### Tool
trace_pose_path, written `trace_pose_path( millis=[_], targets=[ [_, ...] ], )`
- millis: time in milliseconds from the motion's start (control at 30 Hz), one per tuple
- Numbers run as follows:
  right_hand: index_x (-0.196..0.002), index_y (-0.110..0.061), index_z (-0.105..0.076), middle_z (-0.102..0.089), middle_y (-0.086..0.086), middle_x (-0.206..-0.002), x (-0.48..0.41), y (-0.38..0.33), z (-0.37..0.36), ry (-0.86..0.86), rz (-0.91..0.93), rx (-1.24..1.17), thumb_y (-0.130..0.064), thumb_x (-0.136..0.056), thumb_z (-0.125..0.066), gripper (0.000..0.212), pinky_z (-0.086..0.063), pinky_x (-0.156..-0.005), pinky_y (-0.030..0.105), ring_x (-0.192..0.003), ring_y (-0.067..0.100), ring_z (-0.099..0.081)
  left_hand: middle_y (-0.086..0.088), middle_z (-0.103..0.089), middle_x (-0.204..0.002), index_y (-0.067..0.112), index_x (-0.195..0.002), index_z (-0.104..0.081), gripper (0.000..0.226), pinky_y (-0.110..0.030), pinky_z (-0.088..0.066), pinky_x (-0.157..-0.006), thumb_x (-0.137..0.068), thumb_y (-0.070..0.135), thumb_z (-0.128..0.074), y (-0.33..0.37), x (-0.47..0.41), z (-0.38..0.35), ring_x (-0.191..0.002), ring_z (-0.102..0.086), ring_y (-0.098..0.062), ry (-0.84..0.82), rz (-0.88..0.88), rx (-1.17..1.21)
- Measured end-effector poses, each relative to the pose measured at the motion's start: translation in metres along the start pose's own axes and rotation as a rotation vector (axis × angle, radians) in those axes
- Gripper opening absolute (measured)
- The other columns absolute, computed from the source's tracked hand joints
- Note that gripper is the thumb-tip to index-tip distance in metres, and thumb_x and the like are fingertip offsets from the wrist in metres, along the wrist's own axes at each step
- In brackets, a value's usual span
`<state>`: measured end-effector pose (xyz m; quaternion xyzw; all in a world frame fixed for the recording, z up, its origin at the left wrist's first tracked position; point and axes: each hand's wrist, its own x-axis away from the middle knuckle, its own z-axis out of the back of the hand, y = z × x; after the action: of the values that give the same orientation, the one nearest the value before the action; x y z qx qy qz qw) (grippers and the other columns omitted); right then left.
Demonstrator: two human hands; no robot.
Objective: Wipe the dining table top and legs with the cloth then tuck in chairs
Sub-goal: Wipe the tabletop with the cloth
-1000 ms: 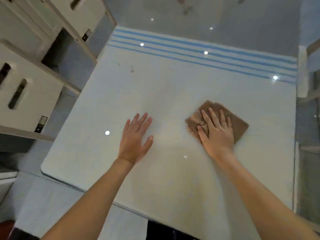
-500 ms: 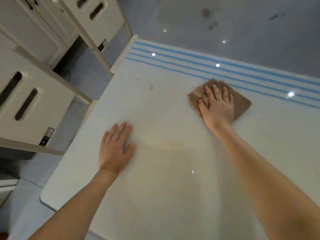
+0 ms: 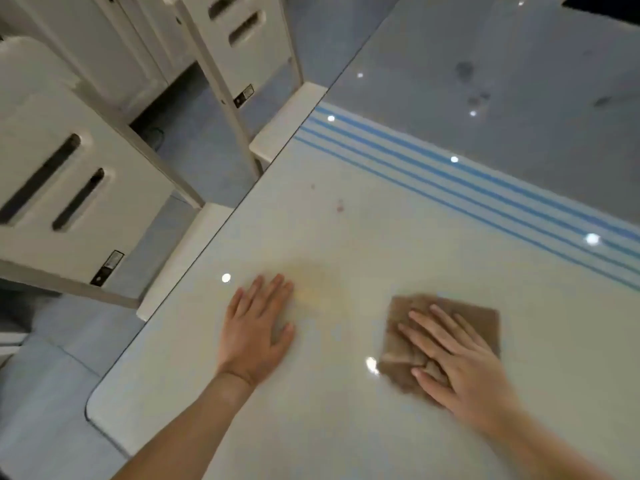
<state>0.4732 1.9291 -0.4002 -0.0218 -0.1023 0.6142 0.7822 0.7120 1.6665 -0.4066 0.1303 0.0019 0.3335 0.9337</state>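
The glossy white table top (image 3: 398, 237) has blue stripes across its far part and fills the right of the view. A folded brown cloth (image 3: 478, 320) lies flat on it at the lower right. My right hand (image 3: 453, 362) presses flat on the cloth, fingers spread over it. My left hand (image 3: 256, 323) rests palm down on the bare top to the left of the cloth, holding nothing. A small reddish spot (image 3: 340, 206) marks the surface beyond my left hand.
Two white chairs with slotted backs stand along the table's left side, one chair (image 3: 69, 188) near and another chair (image 3: 249, 46) farther off. Their seats (image 3: 284, 126) reach the table edge. Grey tiled floor (image 3: 52, 393) shows at the lower left.
My right hand has dragged the cloth back from the blue stripes toward me. My left hand stays flat on the table. The view has swung, showing more of the chairs.
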Motion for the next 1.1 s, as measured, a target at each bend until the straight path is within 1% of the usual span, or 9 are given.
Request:
trace_pose_path(
  millis=[100, 200, 300, 400, 567, 633, 800, 933, 1100],
  targets=[
    [-0.147, -0.031, -0.038, -0.041, 0.001, -0.152, -0.077, 0.048, 0.018, 0.119, -0.409, -0.025, -0.060, -0.092, -0.026, 0.064, -0.020, -0.118, 0.043, -0.145, 0.026, -0.028, 0.010, -0.034, -0.152, 0.030, -0.144, -0.037, 0.061, -0.041, -0.018, -0.115, -0.086, 0.046, -0.041, 0.000, -0.002, -0.002, -0.143, -0.027, -0.018, 0.020, -0.008, 0.030],
    [-0.150, -0.027, -0.032, -0.032, 0.004, -0.157, -0.192, 0.047, 0.031, 0.186, -0.565, -0.052, -0.057, -0.092, -0.024, 0.067, -0.015, -0.120, 0.045, -0.146, 0.032, -0.022, 0.013, -0.032, -0.152, 0.032, -0.144, -0.035, 0.062, -0.042, -0.018, -0.115, -0.085, 0.047, -0.043, -0.001, -0.001, -0.004, -0.144, -0.026, -0.016, 0.028, 0.002, 0.049],
    [-0.154, -0.025, -0.024, -0.018, 0.003, -0.162, -0.308, -0.011, 0.038, 0.163, -0.522, -0.123, -0.052, -0.097, -0.029, 0.062, -0.004, -0.121, 0.044, -0.150, 0.030, -0.008, 0.013, -0.032, -0.152, 0.033, -0.144, -0.035, 0.064, -0.042, -0.019, -0.115, -0.083, 0.046, -0.046, -0.001, 0.000, -0.005, -0.144, -0.025, -0.014, 0.031, -0.003, 0.055],
    [-0.153, -0.024, -0.025, -0.016, 0.001, -0.163, -0.364, -0.092, 0.035, 0.134, -0.308, -0.145, -0.050, -0.098, -0.030, 0.061, -0.001, -0.121, 0.044, -0.150, 0.029, -0.005, 0.013, -0.033, -0.152, 0.033, -0.143, -0.037, 0.064, -0.042, -0.021, -0.115, -0.082, 0.044, -0.049, -0.002, -0.001, -0.005, -0.143, -0.027, -0.015, 0.030, -0.019, 0.070],
    [-0.147, -0.034, -0.039, -0.035, -0.005, -0.156, -0.286, -0.088, 0.021, 0.072, 0.150, -0.041, -0.054, -0.094, -0.034, 0.057, -0.013, -0.119, 0.040, -0.147, 0.024, -0.025, 0.015, -0.030, -0.153, 0.032, -0.144, -0.037, 0.063, -0.042, -0.019, -0.116, -0.084, 0.045, -0.048, -0.001, 0.000, -0.004, -0.145, -0.021, -0.012, 0.010, -0.016, 0.078],
    [-0.148, -0.039, -0.032, -0.031, -0.010, -0.157, -0.238, -0.039, 0.024, 0.048, 0.094, -0.023, -0.059, -0.093, -0.029, 0.058, -0.012, -0.121, 0.037, -0.148, 0.018, -0.021, 0.016, -0.030, -0.153, 0.033, -0.144, -0.036, 0.063, -0.042, -0.019, -0.115, -0.084, 0.046, -0.048, -0.001, 0.000, -0.004, -0.145, -0.021, -0.011, 0.003, -0.001, 0.078],
    [-0.149, -0.032, -0.034, -0.034, 0.000, -0.157, -0.220, 0.090, 0.045, 0.138, -0.429, -0.021, -0.062, -0.087, -0.019, 0.070, -0.016, -0.120, 0.045, -0.146, 0.026, -0.023, 0.015, -0.034, -0.151, 0.032, -0.143, -0.039, 0.063, -0.043, -0.021, -0.114, -0.082, 0.047, -0.049, -0.002, 0.002, -0.004, -0.144, -0.022, -0.012, 0.002, 0.011, 0.095],
    [-0.151, -0.028, -0.030, -0.023, 0.002, -0.161, -0.304, 0.072, 0.053, 0.196, -0.674, -0.115, -0.057, -0.089, -0.022, 0.069, -0.008, -0.120, 0.048, -0.148, 0.033, -0.014, 0.015, -0.035, -0.151, 0.033, -0.142, -0.039, 0.062, -0.042, -0.020, -0.115, -0.082, 0.045, -0.051, 0.001, 0.000, -0.003, -0.144, -0.024, -0.013, 0.030, 0.005, 0.099],
    [-0.151, -0.029, -0.029, -0.021, -0.001, -0.161, -0.365, -0.050, 0.042, 0.156, -0.357, -0.108, -0.048, -0.098, -0.028, 0.056, -0.004, -0.120, 0.046, -0.149, 0.030, -0.010, 0.016, -0.032, -0.152, 0.033, -0.143, -0.038, 0.062, -0.039, -0.016, -0.117, -0.083, 0.045, -0.050, 0.001, -0.001, -0.004, -0.145, -0.022, -0.012, 0.027, -0.004, 0.092]
  ],
)
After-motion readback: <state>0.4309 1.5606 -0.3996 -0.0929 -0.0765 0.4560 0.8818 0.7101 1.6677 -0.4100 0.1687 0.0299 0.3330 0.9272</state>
